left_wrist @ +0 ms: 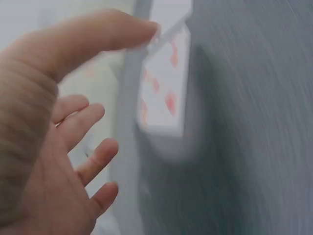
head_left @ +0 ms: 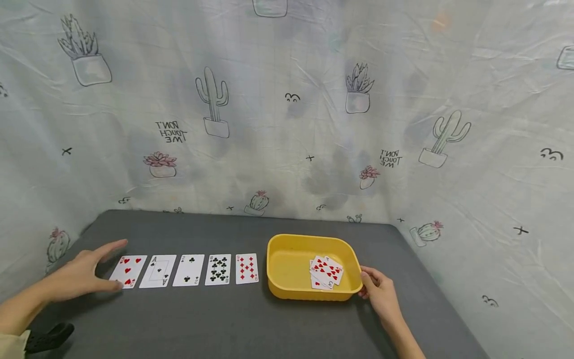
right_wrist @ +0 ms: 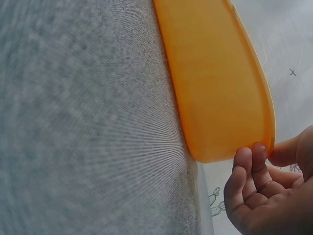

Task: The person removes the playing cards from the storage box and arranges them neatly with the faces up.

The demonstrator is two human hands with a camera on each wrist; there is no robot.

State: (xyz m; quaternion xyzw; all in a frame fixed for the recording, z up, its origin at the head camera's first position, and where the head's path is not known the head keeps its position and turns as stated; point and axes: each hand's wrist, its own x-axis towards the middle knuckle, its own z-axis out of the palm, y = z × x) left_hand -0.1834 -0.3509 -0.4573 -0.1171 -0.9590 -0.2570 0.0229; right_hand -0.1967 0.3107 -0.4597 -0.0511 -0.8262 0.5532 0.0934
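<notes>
Several playing cards lie face up in a row on the grey table. At the row's left end is a hearts card (head_left: pixel 128 271), blurred in the left wrist view. To its right come an ace of clubs (head_left: pixel 157 271), a two of clubs (head_left: pixel 189 270), another clubs card (head_left: pixel 218 269) and a diamonds card (head_left: pixel 247 269). My left hand (head_left: pixel 80 274) spreads thumb and fingers beside the hearts card, the thumb tip overlapping its near corner. With thumb and curled fingers, my right hand (head_left: pixel 378 291) pinches the rim of a yellow plastic tray (head_left: pixel 280 290) at its right end.
A small loose pile of face-up cards (head_left: pixel 326 271) lies inside the tray, towards its right side. Behind the grey table (head_left: pixel 202 324) hangs a pale sheet (head_left: pixel 278 149) printed with cacti. A black band (head_left: pixel 49 339) shows by the left sleeve.
</notes>
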